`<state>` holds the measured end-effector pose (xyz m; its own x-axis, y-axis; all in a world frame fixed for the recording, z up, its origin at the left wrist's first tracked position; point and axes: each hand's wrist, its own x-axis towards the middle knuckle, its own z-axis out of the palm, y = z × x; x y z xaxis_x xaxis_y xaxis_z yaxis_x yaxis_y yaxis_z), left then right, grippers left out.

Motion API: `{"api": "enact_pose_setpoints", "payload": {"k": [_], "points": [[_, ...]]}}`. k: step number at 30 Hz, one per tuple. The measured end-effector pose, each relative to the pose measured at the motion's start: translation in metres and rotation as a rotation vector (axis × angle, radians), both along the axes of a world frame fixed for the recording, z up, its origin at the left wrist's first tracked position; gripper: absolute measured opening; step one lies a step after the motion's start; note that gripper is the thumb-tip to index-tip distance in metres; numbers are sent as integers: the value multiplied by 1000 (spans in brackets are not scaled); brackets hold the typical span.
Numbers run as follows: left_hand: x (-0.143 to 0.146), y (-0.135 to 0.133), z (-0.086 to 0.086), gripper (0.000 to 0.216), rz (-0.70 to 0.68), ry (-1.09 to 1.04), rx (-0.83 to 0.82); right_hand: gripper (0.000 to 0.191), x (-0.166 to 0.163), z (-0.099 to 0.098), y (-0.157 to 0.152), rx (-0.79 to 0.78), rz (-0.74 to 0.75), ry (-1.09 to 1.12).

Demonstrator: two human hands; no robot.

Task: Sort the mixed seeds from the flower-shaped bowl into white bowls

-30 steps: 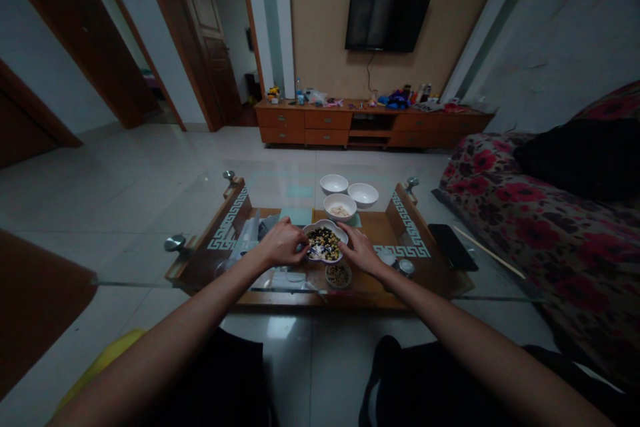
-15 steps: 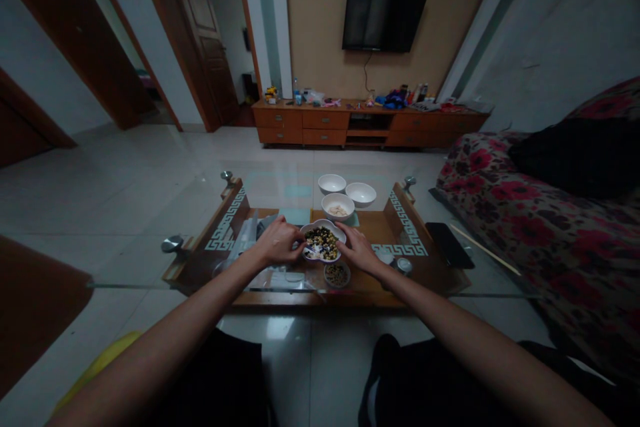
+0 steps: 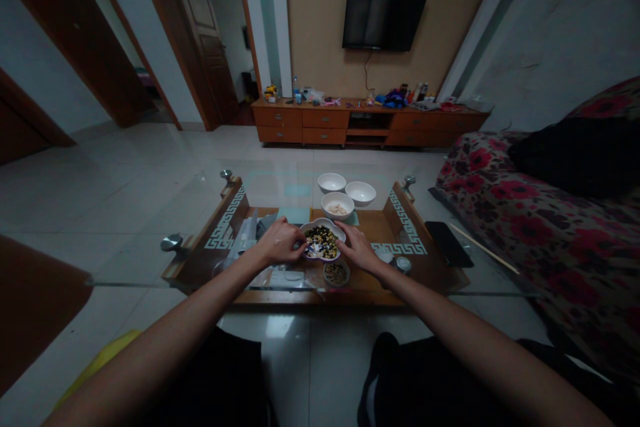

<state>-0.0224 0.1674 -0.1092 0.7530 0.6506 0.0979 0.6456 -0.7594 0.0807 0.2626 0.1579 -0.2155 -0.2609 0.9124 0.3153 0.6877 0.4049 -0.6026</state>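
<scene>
A white, flower-shaped bowl (image 3: 341, 232) sits on the glass table, filled with a mix of dark and yellow beans or kernels (image 3: 324, 240) and some white bits near its front left. At the left rim is my left hand (image 3: 285, 243), its fingertips pinched together; whatever they hold is too small to make out. My right hand (image 3: 357, 248) grips the bowl's right edge between thumb and fingers. Just behind stands a round white bowl (image 3: 337, 199) with pale pieces in it. Two more white bowls, one at left (image 3: 331, 182) and one at right (image 3: 361, 193), stand farther back.
Below the glass tabletop (image 3: 280, 187) is a wooden shelf with plastic bags (image 3: 245, 240) and small lidded jars (image 3: 403, 265). A black phone (image 3: 449, 244) and a thin stick (image 3: 484, 248) lie at right. A flowered sofa (image 3: 480, 163) stands beyond them.
Almost nothing differs. Both hands stay at the bowl's rim, and the view has shifted very slightly.
</scene>
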Motion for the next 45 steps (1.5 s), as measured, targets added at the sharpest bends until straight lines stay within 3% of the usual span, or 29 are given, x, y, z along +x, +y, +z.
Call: {"api": "enact_pose_setpoints", "payload": {"k": [15,23,29,32,37,45], "points": [[2,5,-4,33,7,-74,-80,58,1,-6,3,25,14,29],[-1,33,-23,33,393,-439,-204,63,3,-4,11,-47,42,-22],[35,51,-21,31,619,-650,-168,65,9,9,13,-133,131,60],[56,54,-16,32,622,-641,-109,70,9,12,11,-137,137,78],[69,48,-12,32,577,-444,-31,76,9,11,10,-154,136,89],[32,32,1,28,440,-336,36,77,13,8,11,-114,166,29]]}}
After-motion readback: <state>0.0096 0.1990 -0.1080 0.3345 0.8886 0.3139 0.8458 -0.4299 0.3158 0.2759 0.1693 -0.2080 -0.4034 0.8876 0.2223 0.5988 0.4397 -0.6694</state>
